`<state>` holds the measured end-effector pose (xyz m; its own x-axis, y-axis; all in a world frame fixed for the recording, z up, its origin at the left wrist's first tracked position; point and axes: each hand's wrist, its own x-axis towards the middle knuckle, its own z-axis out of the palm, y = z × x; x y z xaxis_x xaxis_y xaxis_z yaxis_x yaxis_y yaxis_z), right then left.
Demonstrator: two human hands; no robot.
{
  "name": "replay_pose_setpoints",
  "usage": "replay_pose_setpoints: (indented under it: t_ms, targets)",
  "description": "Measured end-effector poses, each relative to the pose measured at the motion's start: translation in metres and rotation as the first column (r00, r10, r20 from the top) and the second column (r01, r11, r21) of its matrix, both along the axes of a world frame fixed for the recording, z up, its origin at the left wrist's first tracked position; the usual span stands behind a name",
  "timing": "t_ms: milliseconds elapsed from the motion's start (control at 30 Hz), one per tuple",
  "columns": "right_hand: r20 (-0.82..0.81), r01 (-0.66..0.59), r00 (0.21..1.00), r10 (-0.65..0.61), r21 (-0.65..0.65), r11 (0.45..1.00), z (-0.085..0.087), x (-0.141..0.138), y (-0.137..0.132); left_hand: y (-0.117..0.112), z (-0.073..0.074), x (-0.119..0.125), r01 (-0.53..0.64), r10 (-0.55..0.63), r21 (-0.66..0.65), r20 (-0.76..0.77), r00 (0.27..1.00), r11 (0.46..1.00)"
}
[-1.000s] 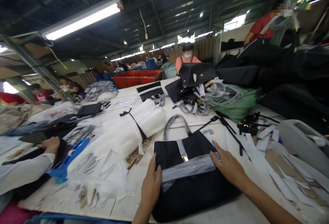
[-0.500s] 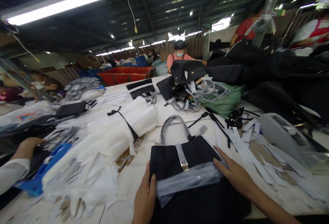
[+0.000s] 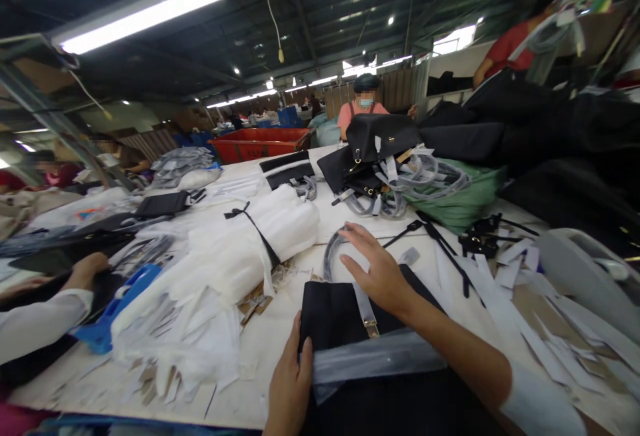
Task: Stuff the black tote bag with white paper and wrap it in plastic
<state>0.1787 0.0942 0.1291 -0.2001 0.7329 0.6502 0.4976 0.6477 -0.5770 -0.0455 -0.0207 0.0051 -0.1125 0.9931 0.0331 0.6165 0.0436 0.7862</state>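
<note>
Left hand (image 3: 291, 376) holding the left edge of a black bag (image 3: 370, 393) on the table (image 3: 250, 383), right hand (image 3: 375, 266) above it, thumb and fingers spread by the handle (image 3: 329, 256), white bundle (image 3: 245, 243), piled bags (image 3: 383, 135), co-worker (image 3: 349, 116).

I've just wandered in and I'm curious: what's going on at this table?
Someone has a black handbag on a pale table. Their left hand is against the bag's side, while the right hand, fingers spread, reaches over it to the plastic-wrapped handle. A white bundle and a pile of black bags lie farther back.
</note>
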Motion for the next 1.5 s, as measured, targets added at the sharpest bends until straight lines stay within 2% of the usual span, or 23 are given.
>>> replay_pose_setpoints:
  t_ms: [100, 200, 267, 367, 433, 467, 533, 600, 667, 733, 767, 833, 933, 1033, 1133, 1233, 1400, 1433, 1500]
  targets:
    - [-0.176, -0.061, 0.983, 0.048, -0.067, 0.996, -0.039, -0.016, 0.029, 0.0, -0.005, -0.003, -0.006, 0.006, 0.011, 0.017, 1.0, 1.0]
    - [-0.188, -0.059, 0.982, 0.034, -0.13, 0.99, -0.072, -0.015, 0.038, 0.002, -0.012, -0.006, 0.011, -0.012, 0.026, 0.039, 0.999, 1.0]
    - [-0.155, -0.065, 0.987, 0.041, -0.152, 0.986, -0.081, -0.013, 0.036, 0.002, -0.018, -0.009, 0.015, -0.018, 0.041, 0.053, 0.998, 0.999]
    - [-0.084, -0.088, 0.994, 0.073, -0.188, 0.978, -0.084, -0.014, 0.031, 0.003, -0.022, -0.012, -0.007, 0.004, 0.085, 0.034, 0.999, 0.996]
    - [-0.035, -0.118, 0.993, 0.113, -0.204, 0.972, -0.085, -0.016, 0.029, 0.006, -0.015, -0.015, 0.012, -0.013, 0.077, 0.011, 1.0, 0.997]
    - [-0.016, -0.133, 0.991, 0.133, -0.208, 0.969, -0.086, -0.016, 0.029, 0.009, -0.006, -0.017, 0.012, -0.012, 0.062, 0.004, 1.0, 0.998]
    - [0.006, -0.154, 0.987, 0.159, -0.216, 0.964, -0.086, -0.017, 0.028, 0.022, 0.021, -0.017, -0.02, 0.02, 0.065, -0.009, 1.0, 0.998]
    - [0.028, -0.157, 0.985, 0.168, -0.232, 0.96, -0.085, -0.016, 0.027, 0.048, 0.057, -0.01, -0.033, 0.041, 0.159, -0.053, 0.998, 0.987]
    - [0.062, -0.16, 0.981, 0.181, -0.251, 0.955, -0.081, -0.015, 0.025, 0.088, 0.09, 0.005, 0.134, -0.11, 0.236, -0.111, 0.988, 0.962]
    - [0.094, -0.17, 0.975, 0.203, -0.274, 0.947, -0.078, -0.014, 0.023, 0.139, 0.11, 0.027, 0.328, -0.294, 0.178, -0.189, 0.937, 0.928]
    - [0.103, -0.175, 0.972, 0.211, -0.283, 0.943, -0.078, -0.014, 0.023, 0.167, 0.114, 0.039, 0.394, -0.362, 0.1, -0.242, 0.9, 0.914]
    - [0.119, -0.177, 0.968, 0.22, -0.298, 0.938, -0.078, -0.013, 0.022, 0.221, 0.11, 0.064, 0.42, -0.396, 0.024, -0.291, 0.871, 0.907]
    - [0.136, -0.164, 0.967, 0.215, -0.312, 0.936, -0.081, -0.014, 0.022, 0.285, 0.09, 0.093, 0.428, -0.424, -0.072, -0.353, 0.834, 0.901]
    - [0.139, -0.135, 0.972, 0.188, -0.322, 0.937, -0.084, -0.014, 0.024, 0.323, 0.076, 0.11, 0.45, -0.478, -0.164, -0.376, 0.794, 0.878]
    - [0.165, -0.098, 0.973, 0.16, -0.33, 0.939, -0.084, -0.015, 0.024, 0.342, 0.078, 0.113, 0.474, -0.531, -0.239, -0.353, 0.77, 0.847]
    - [0.192, -0.088, 0.968, 0.161, -0.34, 0.936, -0.082, -0.016, 0.022, 0.352, 0.097, 0.105, 0.551, -0.622, -0.3, -0.256, 0.74, 0.779]
    - [0.206, -0.098, 0.962, 0.179, -0.353, 0.931, -0.075, -0.016, 0.021, 0.353, 0.149, 0.088, 0.753, -0.813, -0.394, 0.024, 0.582, 0.528]
    - [0.21, -0.098, 0.961, 0.182, -0.355, 0.93, -0.074, -0.016, 0.02, 0.351, 0.16, 0.085, 0.774, -0.825, -0.396, 0.066, 0.561, 0.495]
    - [0.214, -0.094, 0.96, 0.181, -0.361, 0.928, -0.074, -0.015, 0.02, 0.346, 0.178, 0.081, 0.797, -0.83, -0.386, 0.126, 0.544, 0.464]
